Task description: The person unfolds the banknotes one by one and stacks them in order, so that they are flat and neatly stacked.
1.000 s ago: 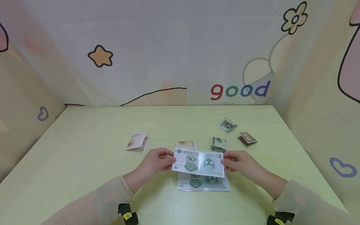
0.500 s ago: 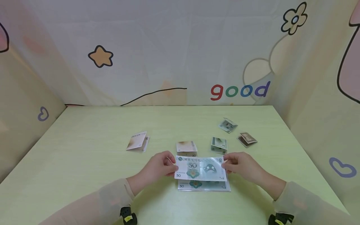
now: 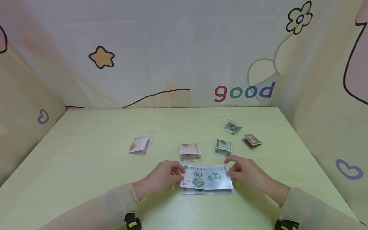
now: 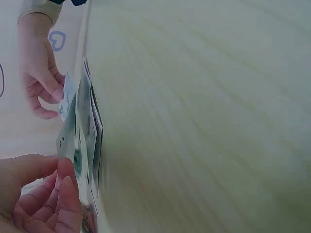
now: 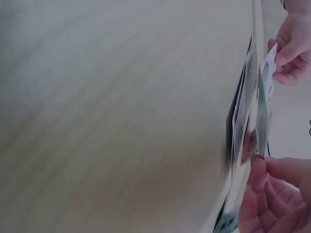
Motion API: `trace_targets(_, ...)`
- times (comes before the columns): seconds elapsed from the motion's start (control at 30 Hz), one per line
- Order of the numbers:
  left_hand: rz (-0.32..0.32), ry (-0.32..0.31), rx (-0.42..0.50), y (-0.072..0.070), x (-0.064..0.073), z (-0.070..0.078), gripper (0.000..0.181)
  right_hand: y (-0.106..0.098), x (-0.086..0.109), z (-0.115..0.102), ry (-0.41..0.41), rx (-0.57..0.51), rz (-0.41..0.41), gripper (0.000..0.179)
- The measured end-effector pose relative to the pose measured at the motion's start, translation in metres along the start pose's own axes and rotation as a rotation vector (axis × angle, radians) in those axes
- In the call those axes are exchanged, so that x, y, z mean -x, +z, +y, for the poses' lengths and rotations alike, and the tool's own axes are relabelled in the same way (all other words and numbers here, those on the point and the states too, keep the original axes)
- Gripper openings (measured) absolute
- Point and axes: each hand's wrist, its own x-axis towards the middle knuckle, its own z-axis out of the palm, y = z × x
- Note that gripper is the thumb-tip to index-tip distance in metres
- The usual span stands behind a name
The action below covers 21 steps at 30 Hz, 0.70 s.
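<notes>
In the head view a play banknote (image 3: 208, 179) marked 50 is stretched between both hands, low over a stack of banknotes (image 3: 207, 192). My left hand (image 3: 161, 176) pinches its left edge between thumb and finger. At the other end my right hand (image 3: 248, 171) holds the right edge by thumb and fingertip, the index finger lifted in the head view. Seen from the left wrist, the held banknote (image 4: 68, 138) bends slightly above the stack (image 4: 95, 131). The stack is mostly covered by the note in the head view.
Folded banknotes stand behind the hands: a pinkish one (image 3: 140, 144) at left, another (image 3: 190, 151) in the middle, a green one (image 3: 223, 147), a greyish one (image 3: 232, 127) and a brown one (image 3: 252, 141) at right. A printed cloth wall (image 3: 155, 64) rises behind the table (image 3: 95, 137).
Both hands have lowered the held banknote toward the stack and nearer the person, covering more of the stack. The pinkish folded note behind it has come fully into view.
</notes>
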Motion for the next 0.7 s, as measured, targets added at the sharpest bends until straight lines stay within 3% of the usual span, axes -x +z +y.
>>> trace_targets(0.13,-0.009,0.002,-0.053,0.0012,-0.0004,0.0012,0.012,0.0014,-0.0011,0.0006,-0.046,0.074,0.009,0.009)
trace_targets(0.3,-0.027,0.007,-0.148,0.0038,-0.0035,0.0001,0.011,0.0029,-0.0002,-0.0001,-0.083,0.144,0.003,0.009)
trace_targets(0.7,-0.082,-0.016,-0.308,0.0093,-0.0078,-0.0005,0.010,0.0080,-0.0010,-0.0061,0.024,0.223,-0.070,0.009)
